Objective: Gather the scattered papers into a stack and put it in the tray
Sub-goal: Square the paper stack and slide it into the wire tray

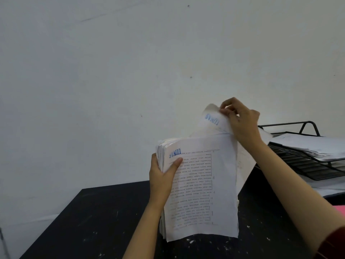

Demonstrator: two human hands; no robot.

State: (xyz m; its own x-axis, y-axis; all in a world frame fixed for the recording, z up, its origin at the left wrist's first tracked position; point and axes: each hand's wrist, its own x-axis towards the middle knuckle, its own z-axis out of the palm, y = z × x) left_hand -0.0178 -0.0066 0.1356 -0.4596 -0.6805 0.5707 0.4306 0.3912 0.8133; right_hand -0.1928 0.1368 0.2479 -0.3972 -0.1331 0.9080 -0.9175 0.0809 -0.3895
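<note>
One thick stack of white printed paper sheets (201, 186) stands upright on its lower edge on the black, scuffed tabletop (104, 217), its front page upside down to the camera with a blue stamp near the top. The left hand (162, 176) grips the stack by its left edge, thumb pressed flat across the front page just below the stamp and the other fingers hidden behind the sheets. Above and to the right of that grip, the right hand (240, 120) pinches the upper corner of a single curled white sheet with a blue stamp (212, 120), thumb and fingertips closed together on the paper, lifting it clear of the top of the stack behind the front page. More loose pages hang down behind the stack beneath the right wrist. Well to the right of both hands, a black wire-mesh tiered tray (306, 165) sits at the table's far right, with a pile of white papers in the tray (313, 144) lying on its upper level. A dark red sleeve (332, 245) covers the right forearm at the lower right corner. A plain pale wall (112, 71) rises behind the table.
</note>
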